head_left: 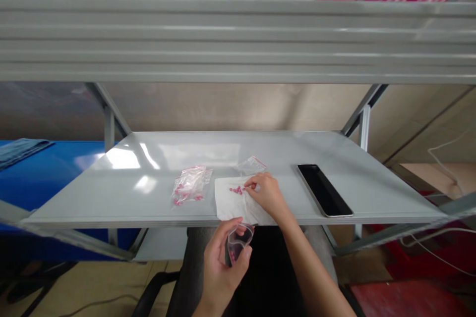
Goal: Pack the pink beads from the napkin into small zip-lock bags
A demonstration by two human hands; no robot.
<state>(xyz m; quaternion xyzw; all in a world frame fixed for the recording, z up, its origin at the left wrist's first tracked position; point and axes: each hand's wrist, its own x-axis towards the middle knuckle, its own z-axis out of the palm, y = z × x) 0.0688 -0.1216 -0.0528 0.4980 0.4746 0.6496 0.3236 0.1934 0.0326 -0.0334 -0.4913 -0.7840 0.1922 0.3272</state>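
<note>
Just below the shelf's front edge, my left hand (223, 262) is wrapped round a small clear plastic bag (240, 241). Its mouth is spread apart, and a few pink pellets show at the bottom. On the shelf lies a white paper sheet (227, 206) with several small round pink pellets (235, 190) on it; whether they are pills or beads I cannot tell. My right hand (264, 192) reaches over the sheet, thumb and finger pinched at the right end of the group. A pink pellet shows at those fingertips.
Several clear bags with pink pellets (191, 184) lie left of the paper. A flat clear bag (251, 164) rests behind it. On the right lies a black phone or tablet (325, 190). A thick grey beam (238, 42) spans above the grey shelf (156, 143).
</note>
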